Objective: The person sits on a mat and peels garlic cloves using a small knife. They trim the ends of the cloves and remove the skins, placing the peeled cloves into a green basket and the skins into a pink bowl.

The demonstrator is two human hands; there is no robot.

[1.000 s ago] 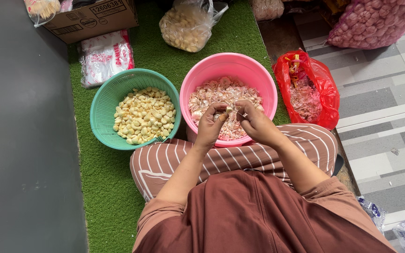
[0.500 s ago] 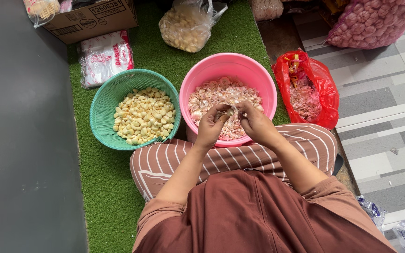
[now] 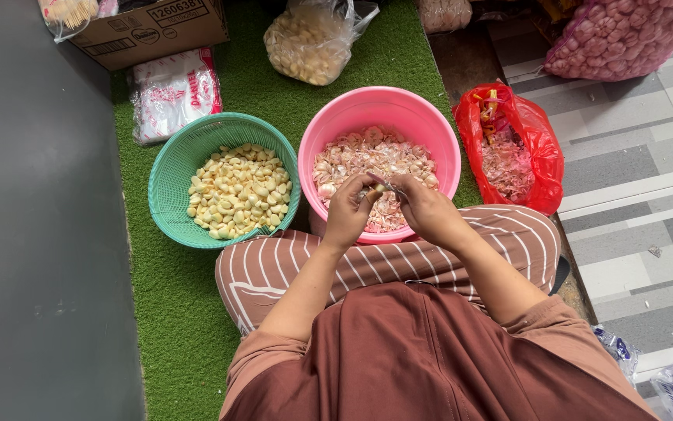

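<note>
Both hands were held together over the near rim of the pink bucket (image 3: 328, 129). The left hand (image 3: 349, 209) was closed, fingers pinched on a small garlic clove (image 3: 374, 189). The right hand (image 3: 423, 210) was closed around a small knife (image 3: 385, 184), its thin blade laid against the clove. Clove and blade were located between the two hands, just above the bucket contents.

The pink bucket was filled with pinkish garlic skins and unpeeled cloves (image 3: 367, 156). Just beside it, on the left, a green basket (image 3: 171, 168) was seen, holding pale peeled cloves (image 3: 239, 189). Bucket and basket were touching or nearly so; which one could not be told.

Both containers were set on a green turf mat (image 3: 173, 312). A red plastic bag (image 3: 535, 136) of skins was placed right of the bucket, at the mat's edge on the grey tiles. Behind, a clear bag of cloves (image 3: 305, 43), a white printed packet (image 3: 169, 97) and a cardboard box (image 3: 157, 27) were noted. A pink mesh sack (image 3: 617, 35) was seen at the top right. Striped trousers (image 3: 274, 269) were crossed under the forearms.
</note>
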